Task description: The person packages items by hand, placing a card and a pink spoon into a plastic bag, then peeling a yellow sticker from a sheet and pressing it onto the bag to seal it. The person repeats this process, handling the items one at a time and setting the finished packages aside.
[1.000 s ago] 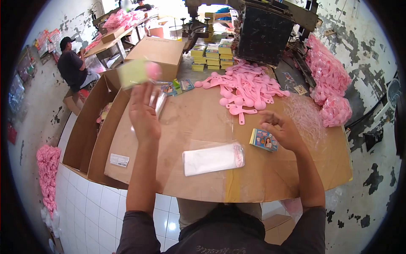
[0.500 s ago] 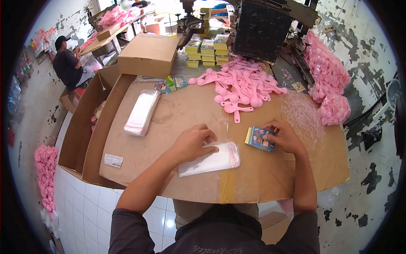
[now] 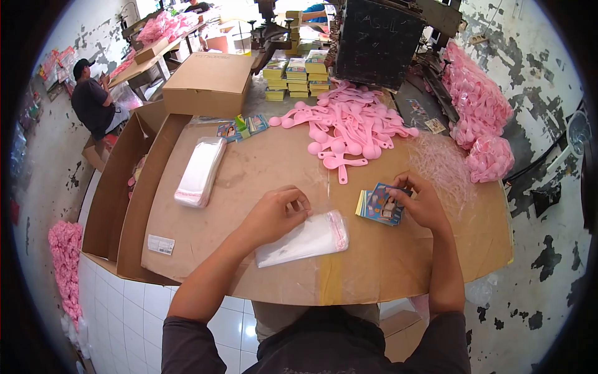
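Note:
A stack of clear plastic bags [image 3: 299, 242] with a pinkish sealing strip lies on the cardboard-covered table in front of me. Over its upper edge, my left hand [image 3: 278, 215] has thumb and fingers pinched on a plastic bag, though the clear film is hard to see there. To the right is a small pile of blue printed cards [image 3: 369, 212] with yellowish edges. My right hand [image 3: 418, 198] grips the top card [image 3: 381, 198] at its right side between thumb and fingers, tilted up from the pile.
Pink measuring spoons [image 3: 352, 128] are heaped beyond my hands. Another bag stack [image 3: 200, 171] and a white label [image 3: 161, 244] lie left, beside an open carton [image 3: 134, 187]. A closed box [image 3: 208, 81], stacked cards [image 3: 298, 78] and a black machine [image 3: 379, 43] stand behind. A person [image 3: 93, 100] sits far left.
My right hand has lifted and tilted a card off the pile. My left thumb has drawn back from lying along the bags into a pinch at their upper edge. The view has shifted slightly.

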`<state>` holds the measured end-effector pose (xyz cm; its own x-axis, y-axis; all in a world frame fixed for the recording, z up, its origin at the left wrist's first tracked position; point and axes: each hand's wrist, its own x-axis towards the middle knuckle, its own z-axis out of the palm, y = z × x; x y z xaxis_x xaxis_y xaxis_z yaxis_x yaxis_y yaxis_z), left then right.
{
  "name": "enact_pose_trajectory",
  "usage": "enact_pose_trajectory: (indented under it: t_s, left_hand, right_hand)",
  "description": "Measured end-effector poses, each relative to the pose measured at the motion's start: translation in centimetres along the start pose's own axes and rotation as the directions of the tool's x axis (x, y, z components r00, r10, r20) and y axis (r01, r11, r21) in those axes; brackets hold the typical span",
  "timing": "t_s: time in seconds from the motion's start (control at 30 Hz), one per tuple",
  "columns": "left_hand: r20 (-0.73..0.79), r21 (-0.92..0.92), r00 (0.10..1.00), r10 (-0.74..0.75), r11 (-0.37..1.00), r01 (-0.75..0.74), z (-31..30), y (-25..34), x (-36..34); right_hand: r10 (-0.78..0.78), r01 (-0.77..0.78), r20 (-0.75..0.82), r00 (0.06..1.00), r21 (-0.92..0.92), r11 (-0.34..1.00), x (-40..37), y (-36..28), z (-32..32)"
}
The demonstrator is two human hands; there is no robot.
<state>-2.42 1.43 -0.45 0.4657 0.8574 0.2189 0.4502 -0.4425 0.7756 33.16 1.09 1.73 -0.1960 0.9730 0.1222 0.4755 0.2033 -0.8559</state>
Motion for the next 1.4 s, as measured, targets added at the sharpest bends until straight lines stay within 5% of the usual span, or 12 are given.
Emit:
enact_pose_trajectory:
  t_s: [0.1, 0.17, 0.27, 0.47, 0.63, 0.8, 0.9, 1.1, 1.2, 1.4]
  left_hand:
    - [0.012, -0.069, 1.0, -0.015, 0.997, 0.015, 0.1, -0.3, 0.0]
    - [0.037, -0.068, 0.999, -0.037, 0.997, 0.039, 0.2, -0.3, -0.1]
    - [0.036, -0.041, 0.999, -0.036, 0.998, 0.038, 0.4, -0.4, 0.0]
    - [-0.095, -0.025, 0.991, -0.099, 0.995, 0.097, 0.5, -1.0, 0.2]
    - [-0.15, -0.136, 0.972, -0.179, 0.978, 0.159, 0.4, -2.2, 0.3]
    - [-0.098, -0.618, 0.978, -0.183, 0.782, 0.084, -0.2, -1.8, 0.6]
    - [-0.034, -0.706, 0.984, -0.173, 0.702, 0.099, -0.5, -1.2, 0.6]
    - [0.074, -0.725, 0.98, -0.182, 0.665, 0.178, 0.4, 0.2, 0.1]
    - [0.064, -0.775, 0.984, -0.164, 0.613, 0.152, 0.4, 0.5, 0.1]
    - [0.028, -0.733, 0.981, -0.192, 0.663, 0.151, 0.7, 0.3, 0.1]
  right_hand:
    - [-0.161, 0.145, 0.234, 0.959, 0.086, 0.986, -1.7, -3.0, 0.9]
    - [-0.282, 0.2, 0.593, 0.754, 0.201, 0.959, -1.9, -4.9, 3.1]
    - [-0.155, 0.193, 0.743, 0.651, 0.035, 0.981, -2.8, -5.3, 6.8]
    - [-0.254, 0.362, 0.524, 0.813, -0.113, 0.925, -1.4, -5.4, 8.1]
    - [-0.319, 0.386, 0.481, 0.817, -0.043, 0.922, -0.1, -5.4, 7.3]
    - [-0.254, 0.259, 0.057, 0.966, -0.115, 0.959, 3.0, -5.1, 5.3]
    - [-0.135, 0.135, 0.091, 0.987, -0.001, 0.991, 3.3, -5.6, 5.3]
    - [-0.171, 0.18, -0.057, 0.984, 0.293, 0.939, 3.4, -4.4, 6.8]
    - [-0.179, 0.18, -0.024, 0.984, 0.175, 0.968, 3.2, -4.3, 6.4]
    - [-0.149, 0.164, -0.071, 0.986, 0.332, 0.929, 2.4, -5.1, 6.8]
